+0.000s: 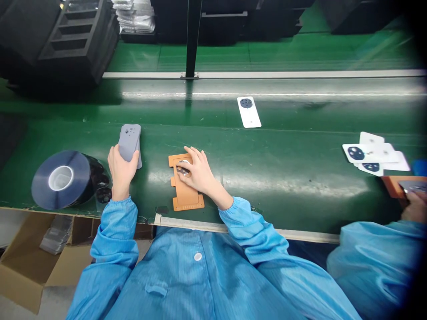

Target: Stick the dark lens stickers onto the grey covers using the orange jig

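On the counter (283, 186), my left hand (122, 171) grasps grey plates (128, 144); my right hand (197, 174) curves over the orange jig (187, 191), grip unclear. I judge this as positioning, calling next for careful alignment.

Long green desk (287, 173) with a pale strip (310, 236) along its near edge, white glare (247, 183) on its surface, pale metal rail (300, 74) behind, dark upright post (193, 40) at the rail, light grey floor (58, 302) below at left
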The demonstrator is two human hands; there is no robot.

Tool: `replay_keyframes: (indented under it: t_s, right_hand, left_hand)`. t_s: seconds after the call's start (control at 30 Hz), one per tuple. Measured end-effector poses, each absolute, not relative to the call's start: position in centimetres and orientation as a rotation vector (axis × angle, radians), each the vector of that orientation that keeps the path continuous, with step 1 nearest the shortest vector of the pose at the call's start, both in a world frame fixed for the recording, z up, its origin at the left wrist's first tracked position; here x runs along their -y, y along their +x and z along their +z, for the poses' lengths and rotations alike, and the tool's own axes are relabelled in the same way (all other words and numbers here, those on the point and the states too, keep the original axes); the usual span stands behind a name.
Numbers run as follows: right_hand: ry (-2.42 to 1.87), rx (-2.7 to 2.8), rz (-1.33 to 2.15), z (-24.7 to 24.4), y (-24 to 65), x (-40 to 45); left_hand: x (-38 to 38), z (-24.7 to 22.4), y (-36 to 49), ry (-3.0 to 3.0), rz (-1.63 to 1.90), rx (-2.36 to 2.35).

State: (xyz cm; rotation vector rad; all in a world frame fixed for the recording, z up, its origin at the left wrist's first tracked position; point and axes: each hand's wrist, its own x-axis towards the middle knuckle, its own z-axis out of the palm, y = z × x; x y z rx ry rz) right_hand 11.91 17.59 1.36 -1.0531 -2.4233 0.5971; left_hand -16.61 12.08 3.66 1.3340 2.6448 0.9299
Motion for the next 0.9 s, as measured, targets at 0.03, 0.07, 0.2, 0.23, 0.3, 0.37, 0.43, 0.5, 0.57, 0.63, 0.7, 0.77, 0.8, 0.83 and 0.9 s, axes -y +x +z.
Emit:
replay_keyframes:
  t_s: [0.03,0.07,0.2,0.23,0.3,0.37,0.43,0.5,0.57,0.63,0.7,0.77,0.8,0.83,0.9]
  right_hand:
    - [-1.063,2.424,0.594,1.4,11.9,-17.6]
    - [-1.069,2.426,0.592,1.5,11.9,-17.6]
    - [-1.052,2.455,0.566,1.7,12.2,-17.5]
    - [-1.044,2.466,0.556,1.8,12.2,-17.5]
    - [-1.037,2.481,0.538,1.8,12.4,-17.5]
    - [-1.034,2.490,0.527,1.8,12.5,-17.6]
    - [-1.030,2.500,0.519,1.7,12.6,-17.6]
    - [-1.026,2.507,0.511,1.6,12.6,-17.6]
    - [-1.020,2.511,0.501,1.4,12.6,-17.6]
    - [-1.011,2.509,0.492,1.2,12.7,-17.5]
    - [-1.003,2.506,0.484,1.0,12.7,-17.5]
    - [-0.999,2.500,0.485,0.9,12.8,-17.5]
    - [-0.997,2.497,0.491,0.9,12.8,-17.5]
    - [-0.997,2.493,0.501,0.9,12.8,-17.5]
    - [-1.003,2.484,0.526,1.1,12.8,-17.5]
  left_hand:
    - [-11.9,3.8,-16.3,1.382,0.960,-2.654]
    - [-11.7,3.9,-15.7,1.453,1.002,-2.657]
    - [-10.1,4.3,-12.0,1.933,1.136,-2.413]
    - [-9.6,4.1,-10.8,2.062,1.109,-2.285]
    - [-8.7,3.5,-8.7,2.233,1.023,-2.063]
    - [-7.9,2.6,-7.0,2.286,0.942,-1.951]
    - [-7.3,1.7,-6.1,2.278,0.890,-1.926]
    - [-7.1,1.0,-5.7,2.258,0.858,-1.936]
    - [-7.0,0.7,-5.5,2.238,0.833,-1.951]
    - [-7.0,0.5,-5.5,2.219,0.810,-1.961]
    - [-7.1,0.5,-5.4,2.207,0.786,-1.971]
    - [-7.1,0.6,-5.3,2.209,0.758,-1.983]
    - [-7.1,0.7,-5.2,2.211,0.744,-1.990]
    - [-7.2,0.7,-5.2,2.211,0.732,-1.999]
    - [-7.2,0.9,-5.0,2.207,0.713,-2.015]
